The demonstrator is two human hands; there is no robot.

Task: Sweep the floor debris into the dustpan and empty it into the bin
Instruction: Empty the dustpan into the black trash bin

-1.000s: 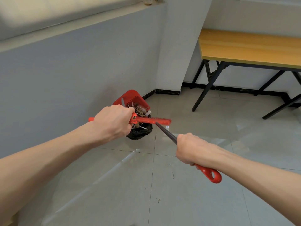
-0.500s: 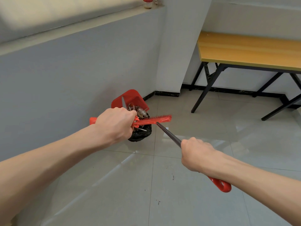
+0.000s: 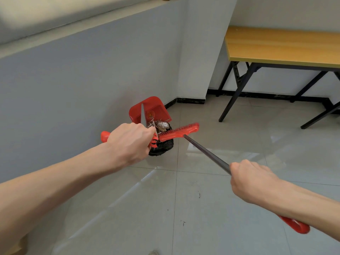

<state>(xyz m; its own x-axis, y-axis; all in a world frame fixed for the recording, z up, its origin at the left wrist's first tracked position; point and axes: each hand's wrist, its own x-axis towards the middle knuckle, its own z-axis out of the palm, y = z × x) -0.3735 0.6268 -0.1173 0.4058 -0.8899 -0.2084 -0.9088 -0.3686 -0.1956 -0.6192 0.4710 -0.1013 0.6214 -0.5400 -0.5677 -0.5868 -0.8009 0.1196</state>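
The red dustpan [image 3: 150,109] hangs tipped directly above the black-bagged bin [image 3: 163,147]. Its debris [image 3: 162,125], a crumpled silvery wad and some thin pale sticks, sits at the pan's low end right over the bin's mouth. By my reading the sweeping is mostly done and the emptying is under way but not finished.

The red broom head [image 3: 179,131] lies across the pan just above the bin, placed to rake the load out. The left hand [image 3: 131,142] is clenched round the dustpan's handle on the near side of the bin. The right hand [image 3: 252,181] grasps the broom's dark shaft [image 3: 206,153], nearer the camera than the bin.

A few dark specks [image 3: 199,195] dot the tiled floor [image 3: 128,208] on the camera's side of the bin. They are possibly leftover dirt, but too small to tell.

The left hand and broom head hide most of the bin's rim, so whether anything has dropped in cannot be seen. A wooden-topped bench [image 3: 283,46] stands well beyond the bin.
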